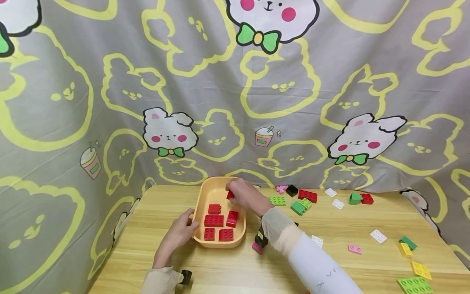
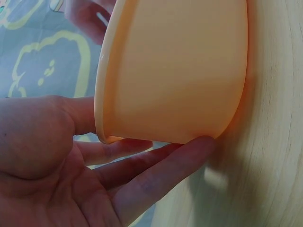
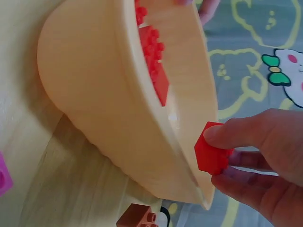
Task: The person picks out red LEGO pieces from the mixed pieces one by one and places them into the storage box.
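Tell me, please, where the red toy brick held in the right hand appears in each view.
Head: red toy brick, below centre, in the right hand.
Left wrist: not visible.
Right wrist: right of and slightly below centre.
Shared landmark: the orange plastic bin, in all three views.

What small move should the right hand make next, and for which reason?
Probably lower the held red brick into the far end of the tray and release it. The right hand pinches it at that end, where bare floor shows; five red bricks already lie nearer the person, and the left hand grips the tray's side.
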`<state>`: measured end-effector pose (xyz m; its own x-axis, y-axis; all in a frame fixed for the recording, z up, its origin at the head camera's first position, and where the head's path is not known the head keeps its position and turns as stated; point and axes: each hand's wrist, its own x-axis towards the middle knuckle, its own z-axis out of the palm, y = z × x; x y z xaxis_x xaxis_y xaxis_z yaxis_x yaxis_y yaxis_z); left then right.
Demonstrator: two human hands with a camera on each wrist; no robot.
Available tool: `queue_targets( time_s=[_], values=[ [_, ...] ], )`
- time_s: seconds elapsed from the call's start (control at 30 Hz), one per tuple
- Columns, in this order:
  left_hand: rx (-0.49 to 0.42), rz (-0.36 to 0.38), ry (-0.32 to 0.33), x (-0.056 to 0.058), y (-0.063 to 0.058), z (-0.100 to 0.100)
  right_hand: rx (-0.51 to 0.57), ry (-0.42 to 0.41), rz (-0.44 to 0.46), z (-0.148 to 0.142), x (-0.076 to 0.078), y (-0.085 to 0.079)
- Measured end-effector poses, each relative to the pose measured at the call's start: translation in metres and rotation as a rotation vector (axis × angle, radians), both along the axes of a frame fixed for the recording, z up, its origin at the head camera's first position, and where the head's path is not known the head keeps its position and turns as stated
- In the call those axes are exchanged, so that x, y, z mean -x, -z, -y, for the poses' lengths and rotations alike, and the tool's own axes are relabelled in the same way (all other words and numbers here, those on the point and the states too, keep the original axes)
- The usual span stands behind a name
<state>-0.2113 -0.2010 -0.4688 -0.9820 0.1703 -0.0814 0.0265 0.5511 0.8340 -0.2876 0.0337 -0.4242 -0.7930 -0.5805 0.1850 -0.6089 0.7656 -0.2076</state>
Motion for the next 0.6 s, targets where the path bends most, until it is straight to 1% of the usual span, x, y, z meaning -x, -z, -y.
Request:
queue_targets(
  time_s=[0.1, 0.23, 0.4, 0.6],
  values=[
    [-0.001, 0.002, 0.000, 0.000, -0.001, 0.000, -0.046, -0.041, -0.017, 0.006, 0.006, 0.004],
    [-0.007, -0.013, -0.007, 0.000, -0.002, 0.000, -0.094, -0.077, -0.004, 0.015, 0.011, 0.009],
    [-0.003, -0.016, -0.009, -0.001, -0.002, -0.001, -0.132, -0.078, 0.044, 0.020, 0.013, 0.016],
    [-0.009, -0.015, -0.010, -0.001, -0.002, -0.001, -0.153, -0.082, 0.035, 0.018, 0.016, 0.025]
  ],
)
